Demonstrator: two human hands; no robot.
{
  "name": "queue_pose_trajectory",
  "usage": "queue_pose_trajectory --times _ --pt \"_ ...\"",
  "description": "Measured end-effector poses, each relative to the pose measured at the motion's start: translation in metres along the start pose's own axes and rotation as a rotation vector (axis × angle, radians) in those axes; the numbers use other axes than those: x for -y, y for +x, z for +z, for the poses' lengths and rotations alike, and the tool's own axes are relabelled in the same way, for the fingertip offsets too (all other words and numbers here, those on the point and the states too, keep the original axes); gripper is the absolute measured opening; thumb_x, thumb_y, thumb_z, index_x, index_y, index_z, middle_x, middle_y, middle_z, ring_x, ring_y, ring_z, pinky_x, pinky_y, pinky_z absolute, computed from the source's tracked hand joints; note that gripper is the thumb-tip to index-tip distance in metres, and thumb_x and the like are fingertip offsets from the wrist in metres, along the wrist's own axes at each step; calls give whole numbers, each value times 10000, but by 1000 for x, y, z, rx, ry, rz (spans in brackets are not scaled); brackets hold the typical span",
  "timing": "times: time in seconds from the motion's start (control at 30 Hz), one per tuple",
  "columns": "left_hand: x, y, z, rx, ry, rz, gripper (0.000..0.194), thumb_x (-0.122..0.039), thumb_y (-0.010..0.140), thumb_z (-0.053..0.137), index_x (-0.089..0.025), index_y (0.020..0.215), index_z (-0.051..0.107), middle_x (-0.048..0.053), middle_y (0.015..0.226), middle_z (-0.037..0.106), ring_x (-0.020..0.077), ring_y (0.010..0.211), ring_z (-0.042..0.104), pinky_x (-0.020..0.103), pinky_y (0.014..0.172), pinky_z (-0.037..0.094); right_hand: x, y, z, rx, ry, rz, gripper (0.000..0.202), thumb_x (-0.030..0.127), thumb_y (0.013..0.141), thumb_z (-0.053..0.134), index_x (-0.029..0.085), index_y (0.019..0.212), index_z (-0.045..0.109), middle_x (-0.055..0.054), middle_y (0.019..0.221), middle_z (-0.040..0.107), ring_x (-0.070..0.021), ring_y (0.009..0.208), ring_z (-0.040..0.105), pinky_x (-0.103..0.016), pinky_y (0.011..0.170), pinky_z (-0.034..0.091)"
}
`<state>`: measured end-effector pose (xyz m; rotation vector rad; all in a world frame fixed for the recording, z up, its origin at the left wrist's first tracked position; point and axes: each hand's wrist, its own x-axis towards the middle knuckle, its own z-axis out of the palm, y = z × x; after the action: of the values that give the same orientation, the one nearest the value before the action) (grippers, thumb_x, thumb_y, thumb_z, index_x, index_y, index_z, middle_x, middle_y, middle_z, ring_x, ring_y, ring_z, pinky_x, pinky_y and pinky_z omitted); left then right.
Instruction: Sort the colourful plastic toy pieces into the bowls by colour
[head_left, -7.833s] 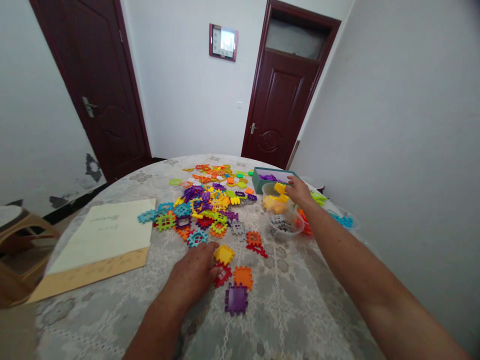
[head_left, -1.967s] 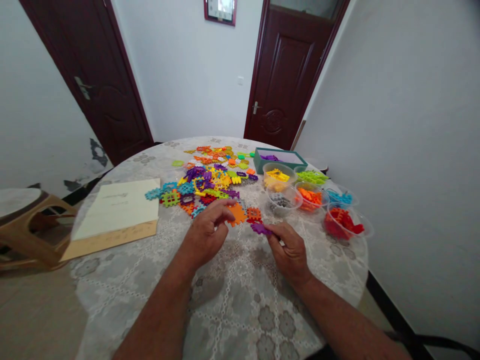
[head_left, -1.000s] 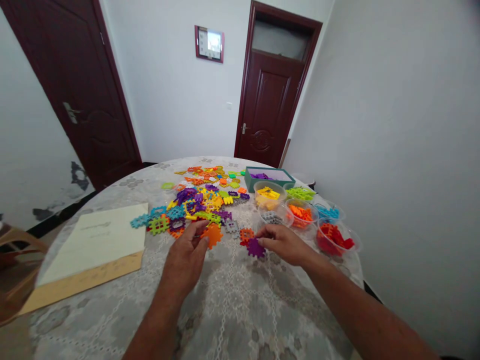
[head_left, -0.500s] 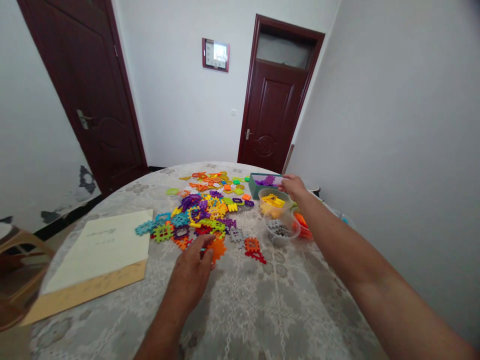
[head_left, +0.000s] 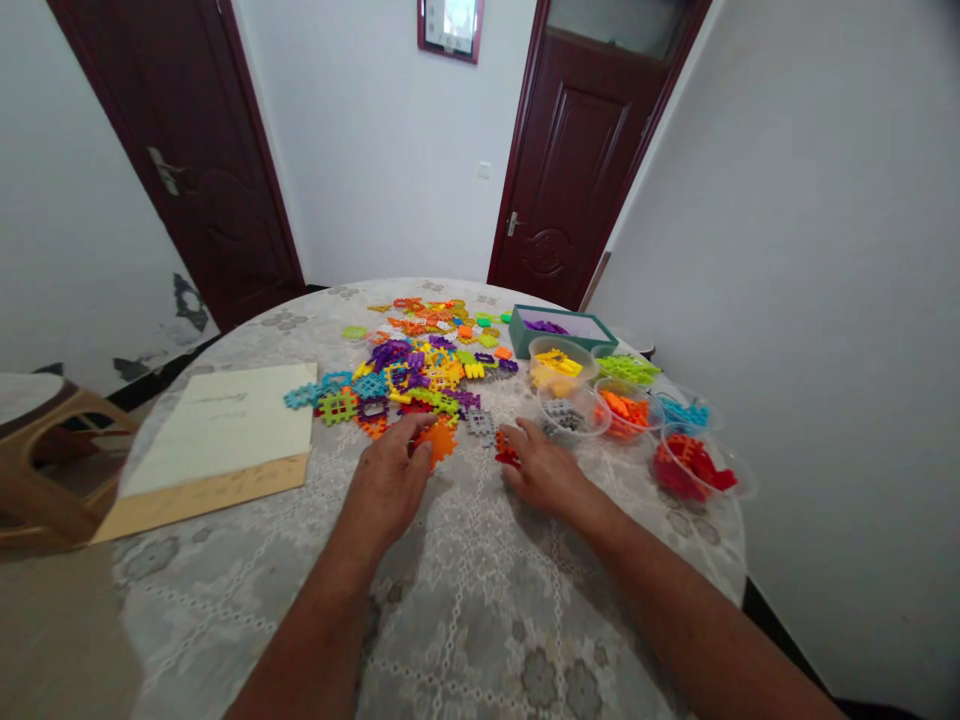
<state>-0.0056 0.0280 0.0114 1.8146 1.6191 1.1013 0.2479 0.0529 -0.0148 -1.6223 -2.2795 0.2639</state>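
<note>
My left hand [head_left: 391, 478] is closed, its thumb and fingers pinching a flat orange building piece [head_left: 439, 441] with a notched edge, just in front of the heap. The right hand [head_left: 546, 468] lies low over the table with curled fingers around a red building piece [head_left: 507, 460]. Against those fingers is an orange-red square piece [head_left: 504, 443], partly covered by them. Between my hands sits a grey lattice piece [head_left: 480, 426]. Close beyond my left hand spreads the heap of mixed colored interlocking pieces [head_left: 420, 375].
To the right stand a green box [head_left: 525, 340] with purple pieces and clear bowls of yellow [head_left: 556, 372], grey [head_left: 564, 415], orange [head_left: 625, 410], green [head_left: 628, 369], blue [head_left: 684, 412] and red [head_left: 691, 468] pieces. Paper [head_left: 225, 425] lies on a board [head_left: 199, 497] at left.
My right hand has come from the green box down to the orange and red pieces on the table. The left hand still holds the orange piece. The view has tilted downward.
</note>
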Motion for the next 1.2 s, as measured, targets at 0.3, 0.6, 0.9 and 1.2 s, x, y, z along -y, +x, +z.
queue_pose_trajectory --times 0.3,0.6,0.9,1.2 --pt "3 0 2 39 26 -11 410 -243 934 507 -235 1316 656 91 1185 755 223 940 736 376 897 555 -5 0 5 58 44 -3 426 289 913 657 189 1327 652 -138 1170 663 -270 1067 645 -380 936 489" --pt "8 0 5 86 -66 -64 419 -239 923 520 -228 1325 637 43 938 708 163 712 680 290 692 560 5 -3 15 -34 564 -179 503 223 857 733 248 1351 635 -50 1127 642 -130 760 592 -295 734 513" --pt "-6 -2 8 254 -359 -170 513 -275 914 537 -183 1418 559 21 889 664 152 676 684 301 658 590 16 -12 12 -179 608 -386 591 160 897 672 326 1445 527 -86 1318 540 -95 707 552 -286 668 521" --pt "-13 -2 5 361 -347 -95 567 -354 876 621 -156 1406 578 81 1066 743 206 856 713 359 766 603 26 -13 25 -127 569 -458 628 194 906 699 333 1475 471 -89 1330 530 -108 743 550 -272 664 525"
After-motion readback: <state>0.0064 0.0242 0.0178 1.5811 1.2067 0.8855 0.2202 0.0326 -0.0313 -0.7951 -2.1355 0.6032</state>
